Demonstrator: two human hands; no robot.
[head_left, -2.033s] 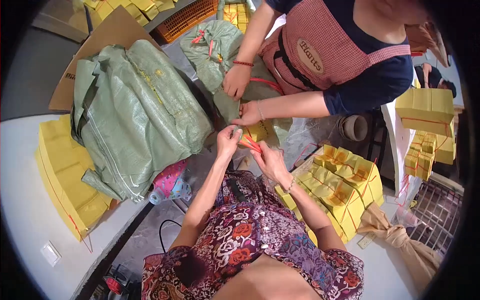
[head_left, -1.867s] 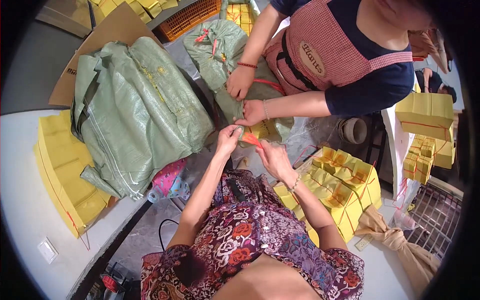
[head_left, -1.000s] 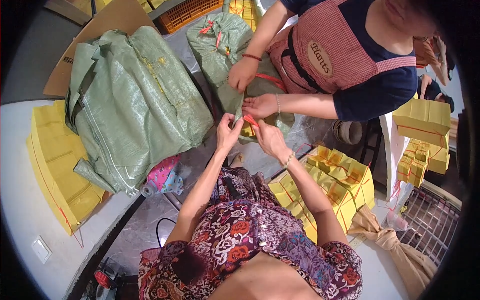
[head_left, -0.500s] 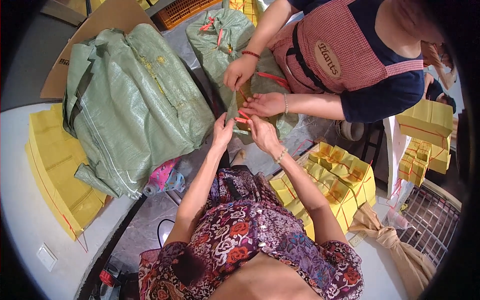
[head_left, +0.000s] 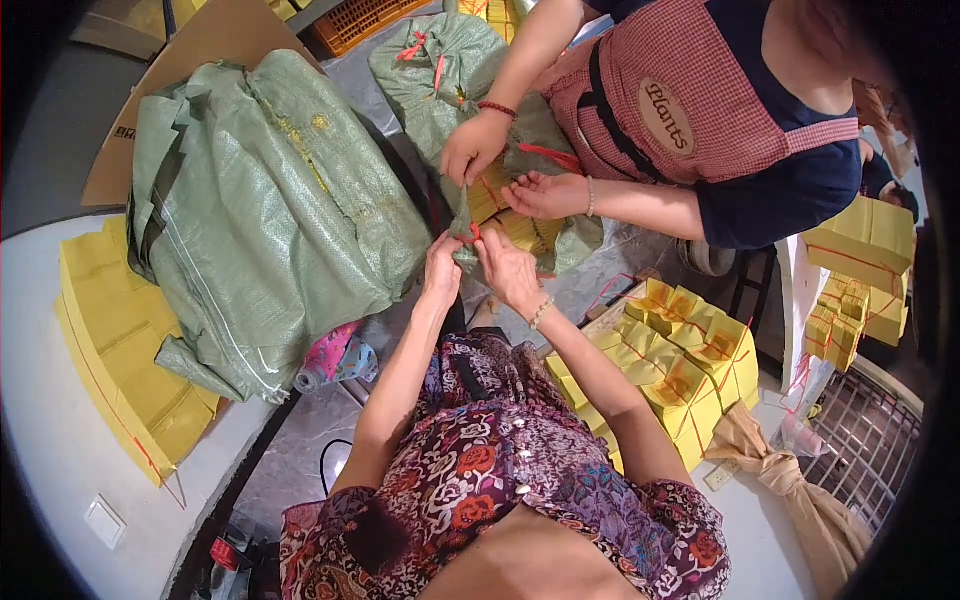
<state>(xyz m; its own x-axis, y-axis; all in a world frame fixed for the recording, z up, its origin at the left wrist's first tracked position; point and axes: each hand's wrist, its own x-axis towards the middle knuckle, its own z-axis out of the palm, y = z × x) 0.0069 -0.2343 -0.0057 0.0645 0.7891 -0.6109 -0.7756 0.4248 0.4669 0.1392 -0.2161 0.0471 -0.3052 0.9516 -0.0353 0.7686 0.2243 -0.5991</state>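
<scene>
A green woven sack [head_left: 425, 105] sits ahead of me, its mouth parted over yellow paper bundles [head_left: 541, 233]. My left hand [head_left: 443, 268] pinches the near edge of the sack's mouth. Close beside it, the fingers of my right hand [head_left: 510, 270] are closed on a red plastic strip [head_left: 471, 234] at that edge. Fingertips hide part of the strip. Across from me, a co-worker's hand [head_left: 476, 147] grips the raised sack flap, while their other hand [head_left: 549, 194] hovers over the opening with curled fingers. Another red strip [head_left: 550, 157] lies on the sack's far side.
A large, full green sack [head_left: 290, 220] stands at left against a cardboard sheet [head_left: 190, 75], beside a yellow paper stack [head_left: 130, 350]. Several red-tied yellow bundles [head_left: 680, 350] are at my right. Beyond are a metal grate [head_left: 860, 450] and an orange crate [head_left: 365, 25].
My right hand has moved left and slightly down, close to my left hand. The co-worker's lower hand has drawn back to the right, away from the red strip, uncovering more yellow paper.
</scene>
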